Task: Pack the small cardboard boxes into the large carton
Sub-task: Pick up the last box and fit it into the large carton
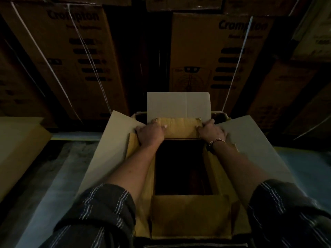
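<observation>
At the far end of the large carton [254,140] (flaps open), I see left hand [150,131] and right hand [212,131] gripping opposite ends of one small cardboard box [180,128].

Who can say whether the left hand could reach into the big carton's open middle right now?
Probably yes, but not freely: the left hand grips the small box at the carton's far edge with the right hand. The flaps stand open and nothing shows in the dark gap below.

- I see the large carton [141,169] mustard-brown inside, its outer flaps [179,104] pale grey.
- The sleeves [100,212] are dark, with white dashed stripes.
- The stacked cartons [75,56] are brown, black print, white straps [44,56].
</observation>
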